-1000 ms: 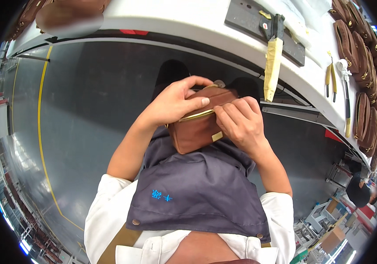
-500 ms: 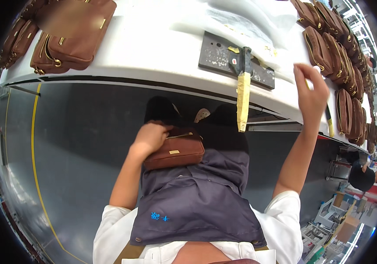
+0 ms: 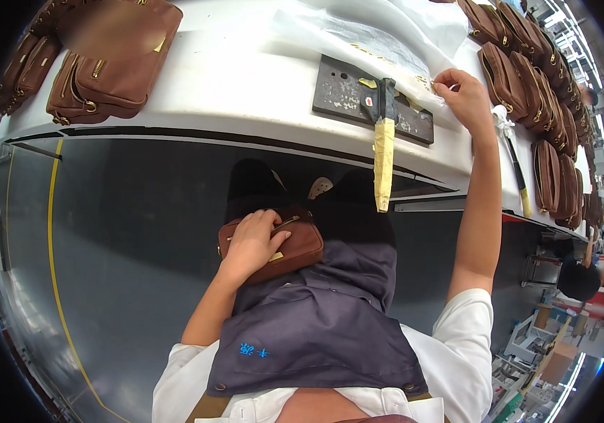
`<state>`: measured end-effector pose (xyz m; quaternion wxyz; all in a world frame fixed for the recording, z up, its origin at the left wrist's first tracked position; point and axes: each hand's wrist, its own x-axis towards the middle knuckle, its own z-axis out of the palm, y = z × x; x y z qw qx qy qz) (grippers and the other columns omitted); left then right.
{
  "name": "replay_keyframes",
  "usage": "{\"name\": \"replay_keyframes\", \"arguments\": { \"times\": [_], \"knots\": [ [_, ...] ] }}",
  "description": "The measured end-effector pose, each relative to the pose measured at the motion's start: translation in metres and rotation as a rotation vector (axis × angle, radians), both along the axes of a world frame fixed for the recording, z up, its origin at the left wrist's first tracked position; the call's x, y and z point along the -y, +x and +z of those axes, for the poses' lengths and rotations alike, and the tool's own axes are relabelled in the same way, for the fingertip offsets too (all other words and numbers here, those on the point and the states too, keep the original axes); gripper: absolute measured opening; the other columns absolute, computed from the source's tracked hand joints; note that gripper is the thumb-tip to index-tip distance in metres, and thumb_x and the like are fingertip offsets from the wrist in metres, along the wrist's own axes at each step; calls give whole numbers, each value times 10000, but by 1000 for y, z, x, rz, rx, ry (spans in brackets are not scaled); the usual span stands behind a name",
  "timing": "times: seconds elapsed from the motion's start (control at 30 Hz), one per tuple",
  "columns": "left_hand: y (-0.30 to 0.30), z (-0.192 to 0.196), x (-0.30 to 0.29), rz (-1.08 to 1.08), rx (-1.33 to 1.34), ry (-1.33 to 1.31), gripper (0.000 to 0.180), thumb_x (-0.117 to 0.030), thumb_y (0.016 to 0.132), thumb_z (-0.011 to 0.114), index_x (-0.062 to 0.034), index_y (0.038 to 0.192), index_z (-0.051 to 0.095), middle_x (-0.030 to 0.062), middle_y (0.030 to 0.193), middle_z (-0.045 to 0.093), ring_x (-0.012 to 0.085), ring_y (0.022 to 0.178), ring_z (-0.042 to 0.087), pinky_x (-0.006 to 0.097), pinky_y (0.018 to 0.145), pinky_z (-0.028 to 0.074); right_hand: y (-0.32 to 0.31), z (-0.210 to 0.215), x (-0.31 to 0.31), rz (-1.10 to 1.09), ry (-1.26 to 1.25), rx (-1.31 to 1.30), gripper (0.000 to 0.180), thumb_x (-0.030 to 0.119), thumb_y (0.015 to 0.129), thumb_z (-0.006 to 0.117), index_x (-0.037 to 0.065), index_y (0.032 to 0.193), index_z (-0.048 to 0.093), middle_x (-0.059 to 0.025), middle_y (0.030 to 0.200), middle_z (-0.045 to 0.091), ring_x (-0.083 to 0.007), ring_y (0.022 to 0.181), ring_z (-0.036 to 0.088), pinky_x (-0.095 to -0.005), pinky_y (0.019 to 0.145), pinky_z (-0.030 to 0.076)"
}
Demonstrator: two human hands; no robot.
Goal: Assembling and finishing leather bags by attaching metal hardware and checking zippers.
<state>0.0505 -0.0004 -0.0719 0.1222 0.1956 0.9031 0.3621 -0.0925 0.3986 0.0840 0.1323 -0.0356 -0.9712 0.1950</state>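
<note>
On my lap rests a small brown zippered bag with a gold plate on its front. My left hand lies over its top and front, fingers curled on it near the zipper. Over the table, my right hand pinches at the edge of a clear plastic sheet, where small gold pieces lie. Whatever is between those fingertips is too small to make out. Close by on the table is a dark stick with white material tied at one end and yellow tape at the other.
A dark metal plate carries a black tool with a yellow-taped handle jutting past the edge of the white table. Finished-looking brown bags stand at the left; rows of similar bags line the right. Another person is far right.
My right hand has moved left and away from me, from beside the stick to the gold pieces on the plastic. My left hand has shifted right, further over the bag's front.
</note>
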Motion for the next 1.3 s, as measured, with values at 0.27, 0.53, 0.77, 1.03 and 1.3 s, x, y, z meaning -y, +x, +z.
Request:
{"name": "replay_keyframes", "arguments": {
  "times": [0.27,0.53,0.77,1.03,1.3],
  "knots": [
    [5,-1,-3,-15,-79,29,262,-227,844,737,-22,918,592,131,887,629,337,877,593,433,781,469,55,12,42,220,-163,-254,101,48,861,711,0,950,712,-90,862,728,-156,782,690,-279,768,531],
    [4,2,-5,-76,-37,-26,236,-209,863,716,-29,937,584,134,888,609,333,908,600,436,812,477,81,-7,71,318,5,-340,121,-22,810,706,32,916,682,-76,859,666,-241,804,620,-347,725,496],
    [6,1,-7,-59,-14,-34,224,-211,880,695,-24,930,584,139,892,614,339,905,610,444,798,484,87,-8,66,339,46,-338,137,-22,845,702,21,975,703,-86,956,688,-218,899,658,-322,803,512],
    [7,1,-7,-62,-18,-39,219,-199,880,690,-15,928,580,147,894,632,346,894,620,454,793,487,93,-12,68,285,18,-362,217,50,854,725,73,1069,736,-66,978,687,-235,938,620,-342,812,500],
    [6,3,-6,-67,6,-44,219,-190,879,688,-10,931,575,155,891,632,350,901,623,453,789,493,88,-9,72,271,71,-300,186,70,884,720,44,1067,746,-76,930,658,-191,860,626,-310,779,490]
  ]
}}
